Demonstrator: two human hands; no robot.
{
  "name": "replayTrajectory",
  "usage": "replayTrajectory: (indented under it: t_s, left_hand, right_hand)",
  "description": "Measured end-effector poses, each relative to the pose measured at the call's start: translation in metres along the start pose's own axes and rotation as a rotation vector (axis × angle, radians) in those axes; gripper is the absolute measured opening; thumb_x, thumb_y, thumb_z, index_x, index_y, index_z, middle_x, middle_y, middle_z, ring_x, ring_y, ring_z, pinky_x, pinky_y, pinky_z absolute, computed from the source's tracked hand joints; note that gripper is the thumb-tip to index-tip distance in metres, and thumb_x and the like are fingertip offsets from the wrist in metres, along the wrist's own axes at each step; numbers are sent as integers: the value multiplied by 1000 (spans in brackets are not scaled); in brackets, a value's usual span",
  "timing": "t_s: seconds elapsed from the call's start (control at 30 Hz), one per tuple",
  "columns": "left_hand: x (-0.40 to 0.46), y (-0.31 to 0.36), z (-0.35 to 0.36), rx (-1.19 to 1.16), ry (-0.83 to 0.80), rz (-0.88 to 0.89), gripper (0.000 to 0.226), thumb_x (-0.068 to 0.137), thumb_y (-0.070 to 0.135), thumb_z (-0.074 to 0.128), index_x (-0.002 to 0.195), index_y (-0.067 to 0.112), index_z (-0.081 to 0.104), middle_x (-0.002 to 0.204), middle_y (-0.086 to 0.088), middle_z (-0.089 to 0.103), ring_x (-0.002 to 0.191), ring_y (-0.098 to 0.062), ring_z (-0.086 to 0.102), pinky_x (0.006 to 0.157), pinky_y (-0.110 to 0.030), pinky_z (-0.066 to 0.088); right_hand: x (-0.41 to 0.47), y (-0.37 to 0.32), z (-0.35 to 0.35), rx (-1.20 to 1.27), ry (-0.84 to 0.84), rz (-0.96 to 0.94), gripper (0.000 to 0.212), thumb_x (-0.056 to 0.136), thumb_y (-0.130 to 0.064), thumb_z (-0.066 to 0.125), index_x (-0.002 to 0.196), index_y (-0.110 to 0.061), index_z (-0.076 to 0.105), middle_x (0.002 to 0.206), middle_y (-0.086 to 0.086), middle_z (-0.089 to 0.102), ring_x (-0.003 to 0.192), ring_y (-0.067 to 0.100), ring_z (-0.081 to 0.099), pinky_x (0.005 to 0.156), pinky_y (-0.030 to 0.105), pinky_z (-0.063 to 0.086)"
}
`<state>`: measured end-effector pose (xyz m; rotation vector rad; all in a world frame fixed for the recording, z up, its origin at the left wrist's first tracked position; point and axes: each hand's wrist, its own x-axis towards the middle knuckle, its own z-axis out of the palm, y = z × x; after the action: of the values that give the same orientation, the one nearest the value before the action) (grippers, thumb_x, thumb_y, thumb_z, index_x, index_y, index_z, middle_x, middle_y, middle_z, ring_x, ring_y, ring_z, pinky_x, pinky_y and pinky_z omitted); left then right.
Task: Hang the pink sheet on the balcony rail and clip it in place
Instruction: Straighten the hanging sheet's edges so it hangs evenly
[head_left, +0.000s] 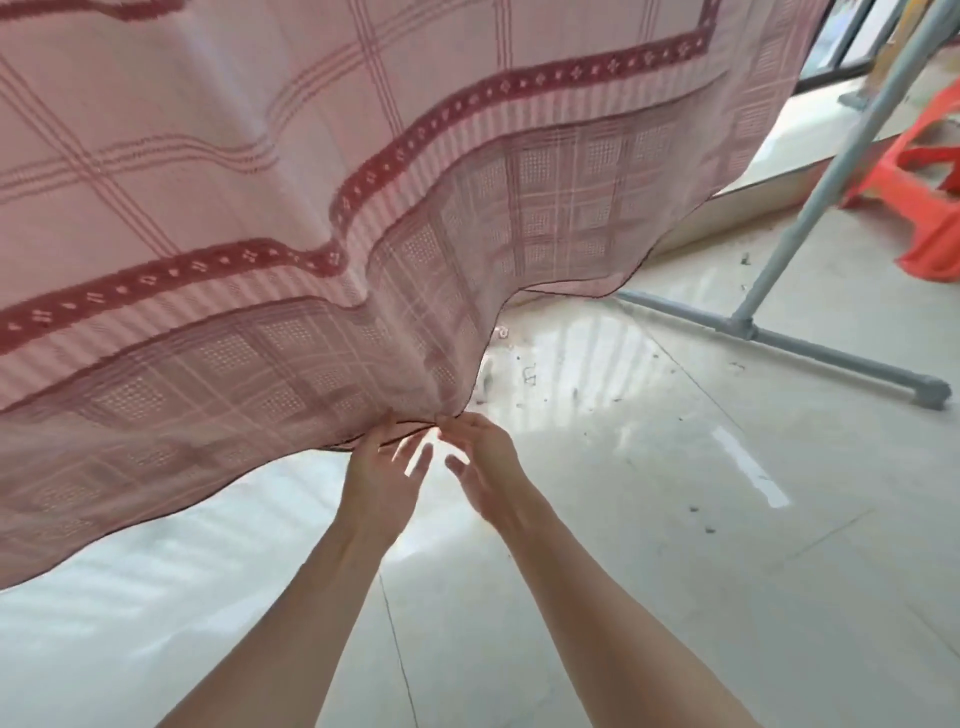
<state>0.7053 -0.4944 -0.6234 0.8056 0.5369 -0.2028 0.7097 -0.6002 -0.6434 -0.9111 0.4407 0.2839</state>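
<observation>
The pink sheet (322, 171), checked and with dark red patterned bands, hangs from above and fills the upper left of the head view. Its lower hem sags toward me. My left hand (382, 478) pinches the hem at its lowest point with thumb and fingertips. My right hand (485, 467) pinches the same spot of the hem just to the right, its other fingers spread loosely. The two hands are almost touching. The rail the sheet hangs from is hidden above the frame. No clip is visible.
A grey metal drying rack leg (852, 156) slants down at the right to a floor bar (810, 348). An orange plastic stool (924, 192) stands behind it. The glossy tiled floor (649, 519) carries small bits of debris.
</observation>
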Motion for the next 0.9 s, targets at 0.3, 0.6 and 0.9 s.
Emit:
replayTrajectory:
  t_s: [0.3, 0.6, 0.9]
  left_hand:
    - [-17, -5, 3, -28, 350, 310, 19, 87, 4, 46, 68, 7, 50, 52, -2, 58, 63, -14, 56, 65, -25, 49]
    - [-64, -22, 0, -49, 616, 455, 18, 88, 2, 43, 70, 5, 47, 67, -7, 46, 63, -18, 50, 61, -25, 47]
    - [-36, -19, 1, -128, 564, 447, 16, 91, 8, 46, 76, 6, 50, 75, -6, 52, 71, -18, 54, 65, -27, 49]
  right_hand:
    - [23, -52, -31, 129, -454, 216, 26, 89, -36, 56, 113, -26, 62, 124, 0, 58, 121, 17, 51, 102, 40, 40]
    - [26, -69, -44, 551, -454, 155, 27, 84, -34, 59, 97, -17, 75, 120, 4, 66, 118, 26, 56, 106, 48, 36]
    - [33, -128, -107, 485, -215, -41, 37, 90, -9, 55, 127, -7, 56, 126, 6, 61, 114, 22, 59, 100, 43, 44]
